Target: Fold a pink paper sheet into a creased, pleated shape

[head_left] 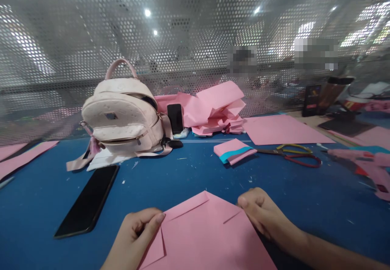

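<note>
A sheet of pink paper (pixel 204 237) with folded-over edges is held up at the bottom middle, one corner pointing away from me. Its lower part runs out of view. My left hand (pixel 137 235) pinches the left edge, thumb on top, beside a folded flap. On the opposite side, my right hand (pixel 265 213) is closed at the right edge near the upper corner, fingers curled. Beyond the sheet lies a small folded pink and blue paper piece (pixel 234 151), with scissors (pixel 286 153) right beside it.
A white backpack (pixel 124 115) stands at the back left, with a black phone (pixel 88 201) in front. Another phone (pixel 174 119) leans by crumpled pink paper (pixel 213 107). Flat pink paper (pixel 286 128) lies further right. A pink glue gun (pixel 365 160) rests on the blue table (pixel 170 184).
</note>
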Motion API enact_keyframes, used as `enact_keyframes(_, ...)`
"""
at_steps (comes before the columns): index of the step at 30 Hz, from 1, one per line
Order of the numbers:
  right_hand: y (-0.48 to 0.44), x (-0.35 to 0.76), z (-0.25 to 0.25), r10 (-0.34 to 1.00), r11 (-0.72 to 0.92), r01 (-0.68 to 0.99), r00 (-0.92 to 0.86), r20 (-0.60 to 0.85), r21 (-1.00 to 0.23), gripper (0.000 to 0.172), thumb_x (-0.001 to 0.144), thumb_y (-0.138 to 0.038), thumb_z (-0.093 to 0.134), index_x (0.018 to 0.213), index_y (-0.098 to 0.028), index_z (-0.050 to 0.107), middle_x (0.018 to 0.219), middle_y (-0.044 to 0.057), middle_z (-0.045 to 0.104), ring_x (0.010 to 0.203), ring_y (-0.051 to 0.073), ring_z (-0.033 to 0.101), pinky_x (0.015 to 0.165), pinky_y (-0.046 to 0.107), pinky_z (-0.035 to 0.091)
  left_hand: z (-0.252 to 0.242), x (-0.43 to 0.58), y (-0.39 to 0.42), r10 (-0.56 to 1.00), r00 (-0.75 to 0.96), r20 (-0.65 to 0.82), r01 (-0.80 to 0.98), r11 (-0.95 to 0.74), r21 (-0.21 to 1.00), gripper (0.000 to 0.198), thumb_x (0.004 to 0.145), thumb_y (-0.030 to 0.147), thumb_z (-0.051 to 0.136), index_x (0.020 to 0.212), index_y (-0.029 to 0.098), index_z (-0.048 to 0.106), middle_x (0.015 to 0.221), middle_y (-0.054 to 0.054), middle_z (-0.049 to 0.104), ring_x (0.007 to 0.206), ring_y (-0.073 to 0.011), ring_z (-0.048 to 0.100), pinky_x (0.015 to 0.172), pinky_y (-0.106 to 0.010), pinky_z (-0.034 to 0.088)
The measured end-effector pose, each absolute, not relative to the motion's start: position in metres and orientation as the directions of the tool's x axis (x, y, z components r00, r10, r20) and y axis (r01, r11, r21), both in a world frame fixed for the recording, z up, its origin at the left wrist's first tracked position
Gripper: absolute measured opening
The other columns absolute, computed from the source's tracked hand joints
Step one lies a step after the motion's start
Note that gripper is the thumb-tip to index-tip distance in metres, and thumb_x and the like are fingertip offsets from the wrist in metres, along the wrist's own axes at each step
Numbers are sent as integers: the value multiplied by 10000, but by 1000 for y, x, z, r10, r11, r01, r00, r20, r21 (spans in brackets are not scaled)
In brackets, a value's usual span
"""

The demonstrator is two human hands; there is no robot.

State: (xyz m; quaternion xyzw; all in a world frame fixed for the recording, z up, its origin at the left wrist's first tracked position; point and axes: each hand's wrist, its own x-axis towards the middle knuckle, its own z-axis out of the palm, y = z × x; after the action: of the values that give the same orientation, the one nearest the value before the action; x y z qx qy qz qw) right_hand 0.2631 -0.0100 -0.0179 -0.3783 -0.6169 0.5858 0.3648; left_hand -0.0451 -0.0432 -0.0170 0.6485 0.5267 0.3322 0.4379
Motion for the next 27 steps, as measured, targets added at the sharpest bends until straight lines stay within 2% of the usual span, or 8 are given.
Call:
enact_keyframes(3, -9, 263, -19, 922, 73, -2, -381, 68, -997, 673, 973, -606, 395, 444, -190, 374, 377, -59, 290, 386, 72, 258, 427, 249, 193, -14, -42, -45, 979, 199, -34, 378, -44, 925, 494, 943, 517, 475, 640, 165, 641, 606, 7, 539, 572, -129, 447, 532, -193, 354)
enact_keyframes(5, -8, 262, -17, 930, 89, 29, -361, 73, -996, 567, 955, -610, 443, 580, -185, 460, 451, -78, 312, 416, 73, 242, 436, 242, 178, -13, -41, -45, 984, 173, -36, 376, -32, 926, 488, 938, 517, 481, 638, 165, 637, 606, 9, 529, 576, -130, 440, 541, -195, 355)
enact_keyframes(8, -6, 261, -14, 929, 84, 96, -368, 43, -992, 437, 906, -608, 547, 769, -197, 484, 555, -92, 312, 454, 73, 215, 437, 230, 166, -14, -43, -45, 978, 206, -42, 405, -46, 913, 491, 946, 525, 460, 654, 163, 616, 613, 13, 497, 585, -130, 426, 543, -196, 341)
enact_keyframes(13, -5, 259, -16, 893, 72, 172, -449, -13, -982, 412, 908, -615, 533, 958, -206, 507, 547, -100, 313, 477, 84, 220, 458, 231, 151, -16, -43, -44, 949, 304, -80, 446, -67, 893, 490, 969, 516, 393, 632, 173, 488, 628, 28, 375, 599, -124, 368, 543, -202, 287)
enact_keyframes(16, -7, 258, -18, 838, 172, 251, -545, 7, -953, 391, 909, -578, 538, 911, -188, 570, 502, -101, 302, 473, 85, 234, 470, 234, 161, -14, -38, -46, 936, 345, -72, 458, -101, 883, 473, 965, 474, 406, 590, 186, 398, 613, 45, 282, 578, -114, 291, 532, -212, 243)
enact_keyframes(20, -11, 256, -16, 788, 276, 356, -616, -1, -893, 362, 868, -490, 607, 688, -179, 559, 495, -91, 300, 464, 73, 256, 468, 227, 191, -10, -33, -50, 925, 369, -93, 469, -99, 878, 445, 960, 438, 400, 612, 173, 482, 612, 41, 326, 582, -115, 299, 539, -219, 237)
enact_keyframes(25, -13, 252, -12, 791, 289, 414, -612, -29, -863, 206, 833, -373, 618, 772, -176, 628, 579, -48, 476, 537, 95, 431, 508, 211, 296, -10, -32, -50, 912, 393, -120, 481, -93, 872, 444, 958, 435, 402, 622, 169, 520, 610, 37, 349, 585, -120, 313, 545, -218, 257)
enact_keyframes(27, -13, 252, -11, 796, 290, 423, -605, -29, -858, 167, 824, -341, 614, 786, -179, 627, 602, -40, 505, 560, 103, 459, 526, 211, 317, -11, -32, -50, 909, 396, -128, 483, -88, 871, 435, 957, 432, 406, 637, 167, 537, 616, 31, 378, 594, -124, 345, 553, -219, 271)
